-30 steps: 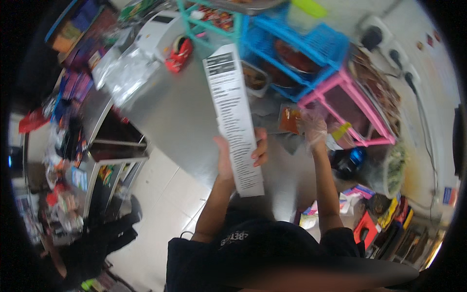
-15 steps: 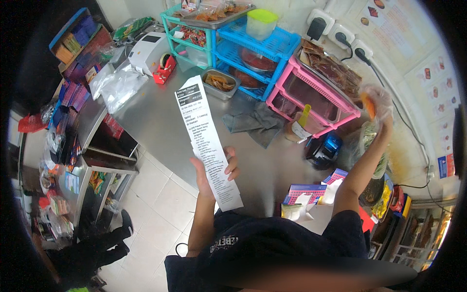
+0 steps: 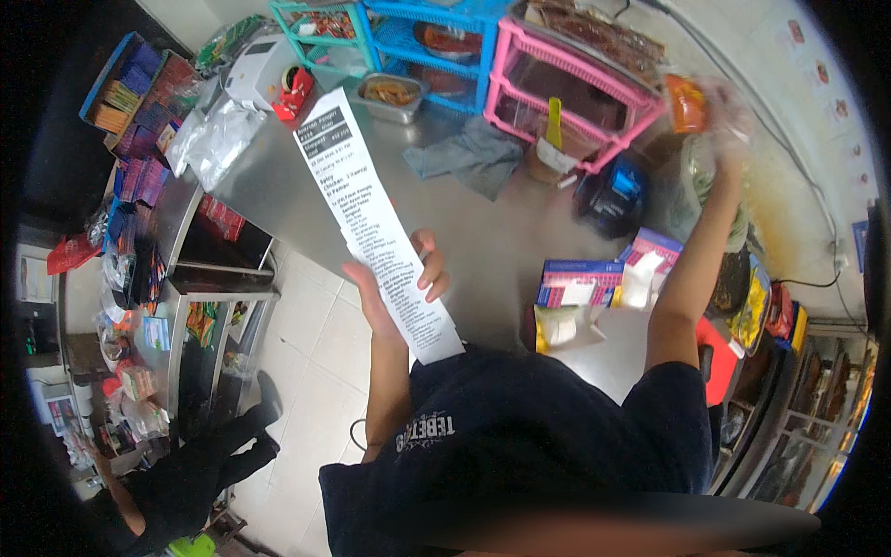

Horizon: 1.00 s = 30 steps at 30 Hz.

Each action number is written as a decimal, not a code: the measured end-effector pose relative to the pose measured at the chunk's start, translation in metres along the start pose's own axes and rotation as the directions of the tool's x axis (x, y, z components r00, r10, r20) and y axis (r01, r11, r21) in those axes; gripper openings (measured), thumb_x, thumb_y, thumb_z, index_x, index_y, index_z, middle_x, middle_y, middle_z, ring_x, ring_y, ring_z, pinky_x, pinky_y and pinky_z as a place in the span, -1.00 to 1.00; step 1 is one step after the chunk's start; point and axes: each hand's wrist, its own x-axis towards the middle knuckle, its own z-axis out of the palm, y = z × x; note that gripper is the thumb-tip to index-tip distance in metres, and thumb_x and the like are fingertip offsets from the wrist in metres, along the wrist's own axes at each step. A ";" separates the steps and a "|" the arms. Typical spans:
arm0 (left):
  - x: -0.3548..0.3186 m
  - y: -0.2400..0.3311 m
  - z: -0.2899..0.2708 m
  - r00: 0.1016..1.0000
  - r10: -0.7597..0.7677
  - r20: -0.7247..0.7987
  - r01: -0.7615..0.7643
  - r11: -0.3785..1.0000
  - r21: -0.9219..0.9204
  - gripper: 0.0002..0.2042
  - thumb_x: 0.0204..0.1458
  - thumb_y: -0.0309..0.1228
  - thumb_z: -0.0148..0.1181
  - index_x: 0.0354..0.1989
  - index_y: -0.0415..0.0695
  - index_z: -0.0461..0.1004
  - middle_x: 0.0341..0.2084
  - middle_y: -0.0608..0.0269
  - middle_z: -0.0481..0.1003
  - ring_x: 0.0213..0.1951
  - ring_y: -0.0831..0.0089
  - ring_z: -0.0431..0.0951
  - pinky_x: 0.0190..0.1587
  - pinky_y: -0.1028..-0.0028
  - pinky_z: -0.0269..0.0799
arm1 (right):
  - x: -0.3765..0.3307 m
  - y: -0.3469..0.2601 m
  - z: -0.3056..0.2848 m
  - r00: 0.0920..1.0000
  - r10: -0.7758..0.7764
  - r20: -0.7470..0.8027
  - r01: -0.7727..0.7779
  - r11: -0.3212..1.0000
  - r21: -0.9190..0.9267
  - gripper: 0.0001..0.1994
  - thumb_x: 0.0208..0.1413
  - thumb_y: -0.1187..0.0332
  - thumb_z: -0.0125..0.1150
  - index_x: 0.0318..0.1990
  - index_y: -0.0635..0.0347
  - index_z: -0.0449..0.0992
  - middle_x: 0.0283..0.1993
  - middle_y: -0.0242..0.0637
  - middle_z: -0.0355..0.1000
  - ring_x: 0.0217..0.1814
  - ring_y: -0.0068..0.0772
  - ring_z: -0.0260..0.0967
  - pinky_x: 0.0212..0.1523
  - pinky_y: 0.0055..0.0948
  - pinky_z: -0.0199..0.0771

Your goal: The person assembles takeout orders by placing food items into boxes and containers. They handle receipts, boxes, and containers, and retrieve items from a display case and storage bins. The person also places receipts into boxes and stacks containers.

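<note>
In left hand [image 3: 394, 288]: one receipt [image 3: 371, 218] (long).

A crumpled grey cloth [image 3: 469, 158] lies on the steel counter [image 3: 278, 186] before pink [image 3: 594, 70], blue [image 3: 436, 37] and teal plastic drawer racks [image 3: 320, 23]. A metal food tray [image 3: 392, 95] sits beside the cloth.

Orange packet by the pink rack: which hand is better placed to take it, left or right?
Right, probably. The right hand is raised at the orange packet, seemingly already on it, though blurred. The left hand is busy gripping the long paper receipt over the steel counter.
</note>
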 end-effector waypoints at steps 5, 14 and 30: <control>0.001 -0.030 0.004 0.996 -0.088 -0.004 0.087 0.993 -0.077 -0.22 0.07 0.36 -0.28 0.36 0.10 -0.03 -0.15 0.12 0.32 -0.45 0.56 0.19 -0.46 0.59 0.15 | -0.156 -0.023 -0.038 0.926 0.259 0.274 -0.367 0.785 0.499 -0.85 0.13 0.31 0.19 -0.28 0.21 0.48 -0.29 -0.18 0.46 -0.23 -0.28 0.46 -0.20 -0.37 0.48; 0.018 -0.075 0.010 0.950 -0.286 0.125 0.301 0.945 -0.130 -0.22 0.07 0.37 -0.35 0.21 -0.05 0.17 -0.12 0.17 0.34 -0.45 0.56 0.19 -0.42 0.56 0.16 | -0.327 0.086 0.018 0.803 0.366 0.471 -0.337 0.930 -0.147 -0.90 0.01 0.45 0.25 -0.31 0.24 0.60 -0.28 -0.30 0.56 -0.26 -0.44 0.48 -0.21 -0.48 0.49; 0.030 -0.087 0.012 0.935 -0.337 0.107 0.351 0.920 -0.176 -0.21 0.07 0.36 -0.38 0.23 -0.07 0.13 -0.15 0.17 0.32 -0.44 0.56 0.18 -0.41 0.55 0.16 | -0.369 0.173 -0.008 0.909 0.370 0.190 -0.412 0.865 0.287 -0.88 0.11 0.50 0.19 -0.19 0.26 0.53 -0.21 -0.30 0.51 -0.34 -0.59 0.39 -0.34 -0.66 0.36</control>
